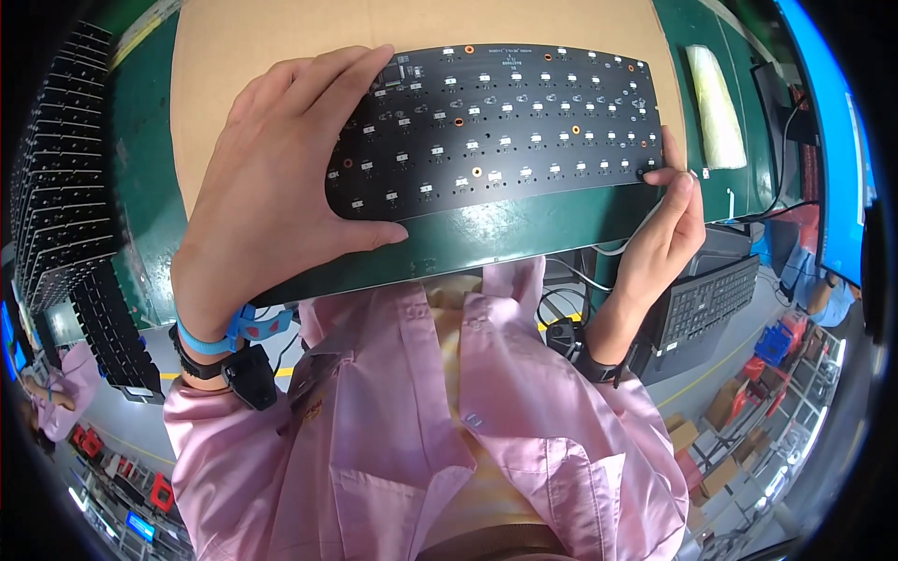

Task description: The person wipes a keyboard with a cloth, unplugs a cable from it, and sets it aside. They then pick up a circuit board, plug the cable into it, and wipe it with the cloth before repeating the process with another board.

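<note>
A black keyboard circuit board (505, 122), with rows of small white components and several copper-ringed holes, lies in front of me, partly over a brown cardboard sheet (253, 37). My left hand (271, 168) spans its left end, the fingers at the top edge and the thumb below the lower edge. That hand covers the board's left edge. At the lower right corner, my right hand (669, 220) pinches the board between thumb and fingers. A thin white cable runs behind the right hand.
The green table (486, 234) has its front edge close to my body. Many similar boards (61, 168) stand in a row at the left. On the right are a pale yellow-green roll (716, 107), a black keyboard (711, 304) below table height and a blue-lit monitor (832, 140).
</note>
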`<state>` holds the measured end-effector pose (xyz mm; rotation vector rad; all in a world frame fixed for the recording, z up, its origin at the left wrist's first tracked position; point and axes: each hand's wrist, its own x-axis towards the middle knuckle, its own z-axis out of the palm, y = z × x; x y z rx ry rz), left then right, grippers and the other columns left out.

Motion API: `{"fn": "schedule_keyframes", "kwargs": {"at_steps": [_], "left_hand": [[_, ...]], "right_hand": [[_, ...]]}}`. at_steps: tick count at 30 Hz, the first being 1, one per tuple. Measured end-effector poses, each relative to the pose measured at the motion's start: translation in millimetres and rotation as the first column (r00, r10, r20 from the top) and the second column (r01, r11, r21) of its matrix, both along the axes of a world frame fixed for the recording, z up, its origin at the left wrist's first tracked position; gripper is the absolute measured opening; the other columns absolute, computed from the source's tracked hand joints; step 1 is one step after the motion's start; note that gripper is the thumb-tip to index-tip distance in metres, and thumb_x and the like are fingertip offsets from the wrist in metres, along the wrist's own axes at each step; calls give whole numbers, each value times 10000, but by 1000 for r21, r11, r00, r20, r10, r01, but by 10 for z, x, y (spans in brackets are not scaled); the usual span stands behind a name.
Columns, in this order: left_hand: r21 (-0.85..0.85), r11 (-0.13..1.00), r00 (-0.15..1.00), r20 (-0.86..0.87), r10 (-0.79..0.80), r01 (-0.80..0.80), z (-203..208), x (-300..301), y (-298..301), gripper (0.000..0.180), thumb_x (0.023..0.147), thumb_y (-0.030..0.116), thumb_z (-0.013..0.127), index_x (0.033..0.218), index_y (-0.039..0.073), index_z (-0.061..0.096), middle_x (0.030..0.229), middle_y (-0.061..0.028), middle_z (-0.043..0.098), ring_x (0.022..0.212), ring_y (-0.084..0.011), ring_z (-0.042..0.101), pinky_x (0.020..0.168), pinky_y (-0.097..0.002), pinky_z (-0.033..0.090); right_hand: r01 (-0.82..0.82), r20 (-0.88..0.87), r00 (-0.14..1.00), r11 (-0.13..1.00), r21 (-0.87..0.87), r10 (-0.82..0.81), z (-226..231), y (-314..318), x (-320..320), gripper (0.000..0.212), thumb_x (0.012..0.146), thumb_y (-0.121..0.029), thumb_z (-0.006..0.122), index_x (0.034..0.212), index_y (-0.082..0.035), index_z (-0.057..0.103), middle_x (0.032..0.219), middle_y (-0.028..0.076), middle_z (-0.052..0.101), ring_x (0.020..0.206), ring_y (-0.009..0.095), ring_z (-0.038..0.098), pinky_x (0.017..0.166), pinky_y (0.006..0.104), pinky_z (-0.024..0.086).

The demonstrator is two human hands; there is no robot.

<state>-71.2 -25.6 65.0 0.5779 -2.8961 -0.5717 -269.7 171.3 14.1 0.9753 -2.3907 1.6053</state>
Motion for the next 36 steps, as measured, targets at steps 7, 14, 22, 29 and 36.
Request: {"fn": "schedule_keyframes", "kwargs": {"at_steps": [7, 14, 22, 29, 36], "left_hand": [[-26, 1000, 1000, 10, 8, -8, -48, 20, -6, 988, 424, 225, 823, 1319, 81, 431, 1262, -104, 494, 1133, -307, 465, 963, -392, 378], [-33, 994, 994, 0, 106, -106, -29, -130, 183, 1088, 414, 279, 843, 1361, 54, 357, 1281, -149, 478, 1147, -317, 466, 976, -396, 373], [162, 985, 996, -49, 72, -63, -106, 385, 125, 1088, 413, 135, 854, 1377, 61, 355, 1389, -127, 368, 1255, -284, 405, 1038, -373, 354], [428, 904, 950, -284, 130, 4, -296, 447, 272, 942, 506, 101, 827, 1349, 76, 407, 1401, -103, 317, 1216, -234, 437, 926, -356, 496], [350, 937, 947, -297, 120, -9, -328, 451, 258, 858, 549, 62, 781, 1333, 73, 434, 1377, -100, 340, 1202, -233, 448, 912, -343, 504]], "right_hand": [[7, -31, 999, 1000, 17, -6, -47, 20, -7, 380, 993, -197, 359, 724, 23, 514, 1120, 218, 611, 914, 156, 569, 838, 274, 404], [25, 191, 981, 969, -246, 23, 227, 104, 181, 357, 1002, -254, 349, 850, -8, 558, 570, -30, 397, 495, 40, 361, 468, 201, 278], [-728, 812, 294, 669, -152, 504, 393, -29, 883, 319, 980, -165, 359, 1148, 29, 546, 619, -30, 488, 555, 23, 373, 524, 172, 302], [-802, 790, 309, 592, -82, 529, 212, -166, 1170, 217, 962, -79, 383, 951, 25, 573, 645, 32, 620, 450, 22, 388, 439, 177, 329], [-762, 751, 393, 646, -58, 530, 183, -160, 1229, 226, 970, -99, 391, 922, 27, 572, 631, 43, 615, 443, 21, 391, 425, 175, 326]]}}
